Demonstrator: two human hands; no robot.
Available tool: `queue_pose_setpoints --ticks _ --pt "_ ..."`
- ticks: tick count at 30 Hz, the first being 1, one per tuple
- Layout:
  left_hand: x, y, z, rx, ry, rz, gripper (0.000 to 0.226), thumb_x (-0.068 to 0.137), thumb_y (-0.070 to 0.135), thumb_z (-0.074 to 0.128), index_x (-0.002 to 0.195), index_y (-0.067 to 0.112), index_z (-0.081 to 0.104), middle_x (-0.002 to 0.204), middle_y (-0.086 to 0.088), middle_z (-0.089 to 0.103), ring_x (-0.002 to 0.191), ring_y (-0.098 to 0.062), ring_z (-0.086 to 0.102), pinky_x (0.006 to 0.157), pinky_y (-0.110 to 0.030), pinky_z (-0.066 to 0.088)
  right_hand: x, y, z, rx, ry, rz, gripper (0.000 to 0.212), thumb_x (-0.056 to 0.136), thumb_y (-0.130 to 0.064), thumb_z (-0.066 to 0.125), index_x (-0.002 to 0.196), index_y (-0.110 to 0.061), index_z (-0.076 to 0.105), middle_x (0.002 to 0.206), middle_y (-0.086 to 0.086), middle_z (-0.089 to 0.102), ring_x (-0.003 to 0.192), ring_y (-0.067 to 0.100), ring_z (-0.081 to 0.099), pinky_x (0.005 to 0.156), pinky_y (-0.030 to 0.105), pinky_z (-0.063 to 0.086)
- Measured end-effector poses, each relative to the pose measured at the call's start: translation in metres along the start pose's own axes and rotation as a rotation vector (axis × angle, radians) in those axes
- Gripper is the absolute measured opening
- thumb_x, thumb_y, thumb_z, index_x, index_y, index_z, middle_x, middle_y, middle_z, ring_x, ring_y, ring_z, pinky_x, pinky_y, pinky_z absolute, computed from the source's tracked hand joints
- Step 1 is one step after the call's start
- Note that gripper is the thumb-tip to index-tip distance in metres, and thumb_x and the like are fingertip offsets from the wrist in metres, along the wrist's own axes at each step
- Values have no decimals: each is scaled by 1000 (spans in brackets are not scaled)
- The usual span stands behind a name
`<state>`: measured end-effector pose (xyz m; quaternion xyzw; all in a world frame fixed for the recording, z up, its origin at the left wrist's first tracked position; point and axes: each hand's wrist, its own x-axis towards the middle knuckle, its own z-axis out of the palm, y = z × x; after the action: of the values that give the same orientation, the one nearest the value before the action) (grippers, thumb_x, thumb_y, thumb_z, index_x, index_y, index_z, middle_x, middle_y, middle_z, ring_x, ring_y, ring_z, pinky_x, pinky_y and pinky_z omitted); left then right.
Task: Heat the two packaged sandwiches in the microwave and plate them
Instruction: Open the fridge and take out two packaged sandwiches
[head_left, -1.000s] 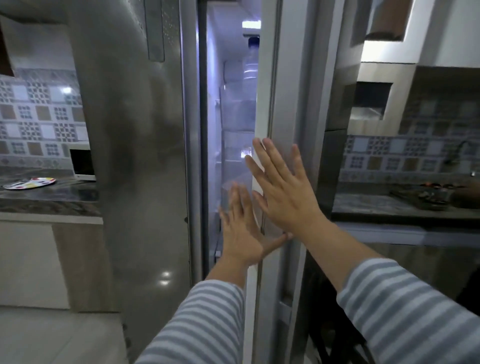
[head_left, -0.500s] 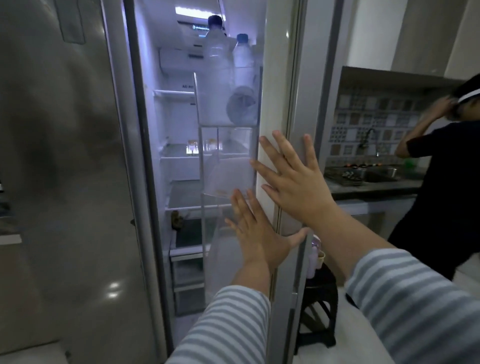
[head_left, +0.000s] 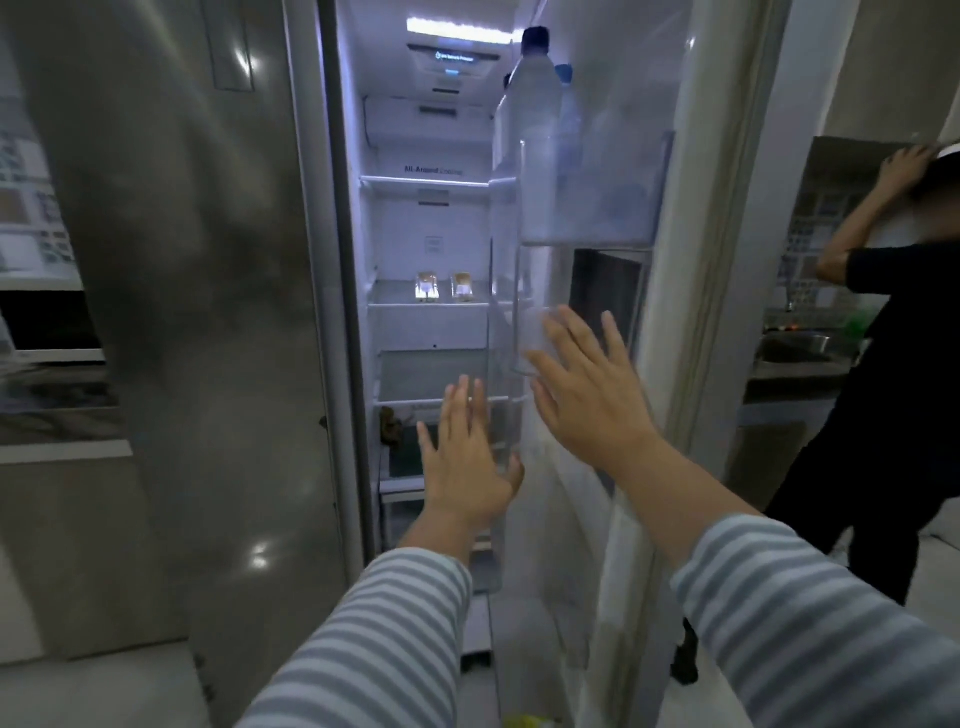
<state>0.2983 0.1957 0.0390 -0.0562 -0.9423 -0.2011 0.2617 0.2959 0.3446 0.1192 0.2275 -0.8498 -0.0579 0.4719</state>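
Both hands, left hand (head_left: 467, 457) and right hand (head_left: 587, 395), spread flat, holding nothing, before an open fridge (head_left: 431, 234); two sandwiches (head_left: 444, 286) sit deep on a shelf; the door may swing back.

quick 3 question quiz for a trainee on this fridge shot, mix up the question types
1. True or false: the right hand grips a bottle.
2. The two packaged sandwiches sit: A) in the door bin B) on a middle shelf in the fridge C) on the counter.
3. Fill in: both hands are ____, fingers straight, holding nothing.

Key
1. False; the bottle stands high in the door bin, untouched.
2. B
3. Open; the left hand too.
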Motion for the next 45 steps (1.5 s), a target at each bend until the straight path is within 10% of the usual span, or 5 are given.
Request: queue_pose_setpoints --ticks 13,24,45 --pt "39 -113 -18 116 -105 -94 75 88 39 54 150 17 18 158 1 17 148 -17 2 118 -55 7 21 -85 114 384 -386 152 45 95 -24 47 140 -18 44 153 7 34 143 23 25 117 39 21" --pt "175 -155 48 -128 -221 -251 58 89 36 58 142 18 41 140 -4 50 125 -24 49 105 -44 42 89 -42 257 652 -712 425 39 95 -33 46 134 -29 49 123 5 61 105 26 59 88 40 51" --pt "473 -230 144 -409 43 -236 49 88 23 59 135 14 50 136 -1 54 126 -19 49 105 -31 38 279 56 479 829 -336 690 30 93 -24 50 120 -20 62 124 7 64 111 27 58 85 29 42"
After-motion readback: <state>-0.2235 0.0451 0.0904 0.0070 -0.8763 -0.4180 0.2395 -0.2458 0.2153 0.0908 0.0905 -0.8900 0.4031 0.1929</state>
